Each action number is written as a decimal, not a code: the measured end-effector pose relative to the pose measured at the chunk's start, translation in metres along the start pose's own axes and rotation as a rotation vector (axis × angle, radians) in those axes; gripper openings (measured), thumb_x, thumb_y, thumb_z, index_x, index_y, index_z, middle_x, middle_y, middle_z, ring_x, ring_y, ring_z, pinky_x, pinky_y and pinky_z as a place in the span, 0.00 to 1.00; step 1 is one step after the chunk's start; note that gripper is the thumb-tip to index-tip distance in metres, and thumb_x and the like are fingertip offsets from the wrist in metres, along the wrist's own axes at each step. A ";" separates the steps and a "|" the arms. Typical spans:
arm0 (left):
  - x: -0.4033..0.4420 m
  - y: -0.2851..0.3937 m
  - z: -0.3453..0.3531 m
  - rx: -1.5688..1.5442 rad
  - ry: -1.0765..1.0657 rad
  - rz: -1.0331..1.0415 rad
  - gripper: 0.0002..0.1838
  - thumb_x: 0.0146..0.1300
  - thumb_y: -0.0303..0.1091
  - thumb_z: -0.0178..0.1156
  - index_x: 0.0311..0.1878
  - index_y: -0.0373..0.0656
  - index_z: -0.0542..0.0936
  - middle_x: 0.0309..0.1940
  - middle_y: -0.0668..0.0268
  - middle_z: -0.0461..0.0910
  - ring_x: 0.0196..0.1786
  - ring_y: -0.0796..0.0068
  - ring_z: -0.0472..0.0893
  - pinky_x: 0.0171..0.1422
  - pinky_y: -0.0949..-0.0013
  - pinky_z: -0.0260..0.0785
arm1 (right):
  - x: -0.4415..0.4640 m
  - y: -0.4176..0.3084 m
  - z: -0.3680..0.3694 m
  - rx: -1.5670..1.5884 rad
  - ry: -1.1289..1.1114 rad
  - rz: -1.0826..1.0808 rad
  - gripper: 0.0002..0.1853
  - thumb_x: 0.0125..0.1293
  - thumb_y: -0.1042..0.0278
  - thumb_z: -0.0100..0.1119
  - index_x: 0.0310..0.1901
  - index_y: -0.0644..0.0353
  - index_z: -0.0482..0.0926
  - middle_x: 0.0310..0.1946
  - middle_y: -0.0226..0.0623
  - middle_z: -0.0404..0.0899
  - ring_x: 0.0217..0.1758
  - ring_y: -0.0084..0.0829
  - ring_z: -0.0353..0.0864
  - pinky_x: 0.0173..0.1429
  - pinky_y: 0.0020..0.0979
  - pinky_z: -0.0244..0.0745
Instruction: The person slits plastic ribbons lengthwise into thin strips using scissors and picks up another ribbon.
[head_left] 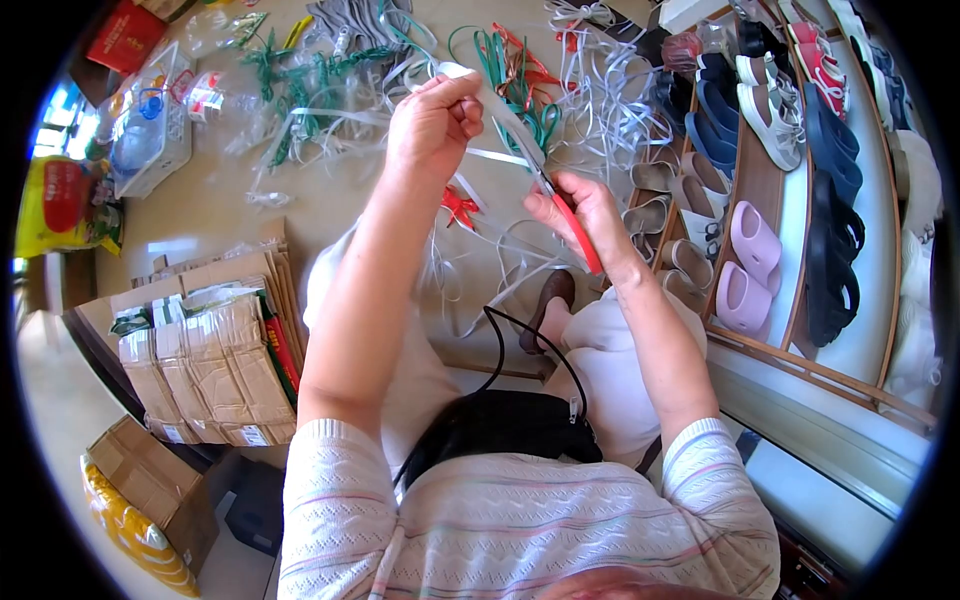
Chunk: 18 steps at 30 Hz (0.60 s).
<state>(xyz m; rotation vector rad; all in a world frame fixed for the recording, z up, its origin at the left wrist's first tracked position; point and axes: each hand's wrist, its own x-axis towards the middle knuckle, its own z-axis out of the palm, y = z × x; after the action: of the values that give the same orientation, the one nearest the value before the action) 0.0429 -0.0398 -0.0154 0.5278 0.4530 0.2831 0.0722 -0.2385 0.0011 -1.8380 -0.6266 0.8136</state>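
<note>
My left hand (435, 115) is raised at the upper middle, its fingers pinched on a pale white strip (492, 98) that runs down to the right. My right hand (585, 220) grips scissors with red handles (575, 232). Their metal blades (530, 150) point up and left, beside the strip. Whether the blades touch it cannot be made out. Beneath both hands, white and grey straps (510, 255) lie loose on the floor, with a red ribbon piece (459, 206) among them.
Green and red straps (515, 80) lie beyond my hands. A shoe rack (757, 190) with several pairs stands at the right. Flattened cardboard (215, 365) is at the left, a white basket (165, 150) at the upper left. A black bag (500, 425) rests on my lap.
</note>
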 end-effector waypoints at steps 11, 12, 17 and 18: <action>-0.013 -0.008 0.006 0.035 -0.049 -0.008 0.06 0.55 0.25 0.60 0.29 0.43 0.71 0.20 0.70 0.72 0.20 0.79 0.71 0.24 0.78 0.60 | 0.001 -0.005 -0.001 0.001 0.017 -0.021 0.09 0.55 0.68 0.63 0.31 0.64 0.76 0.22 0.22 0.72 0.25 0.13 0.64 0.31 0.18 0.63; -0.011 -0.007 0.005 0.027 -0.052 -0.010 0.06 0.55 0.25 0.59 0.29 0.43 0.71 0.20 0.70 0.72 0.21 0.80 0.71 0.24 0.78 0.60 | 0.000 -0.006 -0.002 0.006 0.010 0.018 0.09 0.55 0.67 0.63 0.31 0.64 0.76 0.22 0.22 0.71 0.25 0.13 0.64 0.31 0.18 0.63; -0.002 -0.003 0.001 0.014 -0.022 0.039 0.06 0.52 0.23 0.61 0.26 0.40 0.72 0.20 0.70 0.72 0.19 0.82 0.70 0.22 0.77 0.61 | 0.001 -0.004 0.000 0.075 -0.008 -0.001 0.10 0.56 0.66 0.63 0.32 0.63 0.75 0.22 0.21 0.69 0.25 0.12 0.62 0.30 0.17 0.60; -0.007 -0.007 0.005 0.013 -0.020 0.028 0.06 0.52 0.23 0.61 0.26 0.40 0.73 0.20 0.70 0.71 0.19 0.82 0.70 0.22 0.78 0.61 | 0.003 -0.002 0.001 0.069 -0.001 -0.042 0.10 0.57 0.65 0.62 0.32 0.62 0.75 0.21 0.20 0.68 0.25 0.11 0.61 0.29 0.16 0.58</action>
<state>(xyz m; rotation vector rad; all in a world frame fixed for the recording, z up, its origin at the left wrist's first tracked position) 0.0406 -0.0507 -0.0132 0.5496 0.4290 0.3018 0.0728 -0.2353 0.0017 -1.7565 -0.6281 0.7990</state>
